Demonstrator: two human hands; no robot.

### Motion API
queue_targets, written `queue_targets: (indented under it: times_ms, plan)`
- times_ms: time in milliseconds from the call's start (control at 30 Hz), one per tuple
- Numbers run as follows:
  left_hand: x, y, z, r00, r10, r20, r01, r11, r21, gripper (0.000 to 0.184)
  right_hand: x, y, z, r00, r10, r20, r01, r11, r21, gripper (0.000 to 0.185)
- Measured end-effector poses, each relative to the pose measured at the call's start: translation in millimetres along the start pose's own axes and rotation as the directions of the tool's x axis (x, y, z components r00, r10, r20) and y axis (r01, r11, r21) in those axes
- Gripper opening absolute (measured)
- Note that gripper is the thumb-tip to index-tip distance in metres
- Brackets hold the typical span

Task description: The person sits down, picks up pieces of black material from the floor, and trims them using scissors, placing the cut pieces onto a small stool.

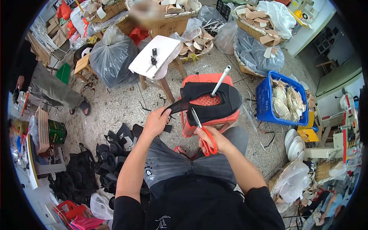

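Right, with the wearer at the clock's centre and twelve straight ahead, the right hand (215,141) is closed round the red handles of the scissors (209,143), whose tips point to twelve, at the near edge of the black piece (228,109). The left hand (156,122) grips the end of a black mesh strap (178,106), which runs towards one o'clock onto that piece. How wide the blades stand is hard to tell. For a tidy snip, I would draw the strap taut, set the blades flat along the edge and cut in short bites, left fingers well clear.

The black piece lies on the red stool (207,79) at twelve, a white tube (221,79) leaning up from its opening.

At three o'clock, a wicker basket (273,183) holds a clear plastic bag (294,182). The blue basket (262,101) at two contains pale bundles (282,102). Farther off, a bulging plastic sack (110,59) sits at eleven, contents unclear; at one, another basket (243,27) is heaped with tan scraps (256,21).
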State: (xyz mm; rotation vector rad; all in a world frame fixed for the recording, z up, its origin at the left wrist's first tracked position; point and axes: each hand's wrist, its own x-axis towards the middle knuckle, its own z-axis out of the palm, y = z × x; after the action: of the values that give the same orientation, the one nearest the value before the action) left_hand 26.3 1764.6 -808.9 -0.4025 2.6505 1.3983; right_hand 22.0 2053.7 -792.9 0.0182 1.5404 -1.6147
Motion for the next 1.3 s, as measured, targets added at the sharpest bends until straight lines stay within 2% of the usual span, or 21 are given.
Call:
queue_targets:
  times_ms: [267,467,633,767,967,1000,1033,1100,1133,1267,1300]
  plan:
    - [-7.2,7.5,-4.7,1.000,-0.021,0.013,0.020,0.999,0.048,0.030,16.7,-1.9,1.6,0.997,0.056,0.060,-0.056,0.998,0.002,0.066]
    - [-8.6,9.0,-5.5,1.000,-0.015,0.022,0.013,0.998,0.058,0.031,15.9,-0.7,6.9,0.997,0.076,0.032,-0.075,0.997,-0.004,0.066]
    - [-10.8,8.4,-4.5,0.999,-0.019,0.042,0.016,0.997,0.069,0.031,24.7,0.2,5.7,0.998,0.057,0.032,-0.057,0.998,0.003,0.063]
    - [-10.4,8.2,-2.5,0.998,-0.026,0.053,0.024,0.999,0.036,0.032,24.7,3.0,5.3,1.000,-0.020,0.002,0.020,0.998,-0.054,0.058]
    - [-12.8,0.7,2.9,0.998,-0.002,0.056,0.002,1.000,-0.005,0.030,21.3,20.8,5.9,0.996,-0.079,-0.047,0.078,0.997,-0.029,0.048]
    - [-17.3,2.7,5.2,0.996,-0.079,0.028,0.084,0.961,-0.265,0.030,20.2,26.2,11.2,0.979,-0.192,-0.065,0.193,0.981,0.011,0.044]
    - [-22.1,5.6,8.8,0.987,-0.160,0.019,0.148,0.849,-0.507,0.030,18.8,31.9,17.8,0.949,-0.302,-0.088,0.307,0.951,0.048,0.041]
    - [-28.2,14.7,13.3,0.949,-0.310,0.056,0.199,0.452,-0.870,0.030,19.0,39.7,32.3,0.849,-0.509,-0.140,0.525,0.844,0.114,0.045]
    - [-32.0,22.1,15.9,0.948,-0.314,0.050,0.196,0.453,-0.870,0.030,17.6,42.2,41.3,0.850,-0.509,-0.134,0.524,0.844,0.117,0.045]
    - [-47.4,54.1,31.6,0.919,-0.393,0.043,0.076,0.071,-0.995,0.032,6.8,47.2,80.3,0.765,-0.642,-0.051,0.640,0.767,-0.051,0.059]
    - [-49.9,54.7,32.8,0.917,-0.399,0.031,0.067,0.077,-0.995,0.032,3.2,48.7,87.4,0.751,-0.660,-0.033,0.657,0.751,-0.069,0.062]
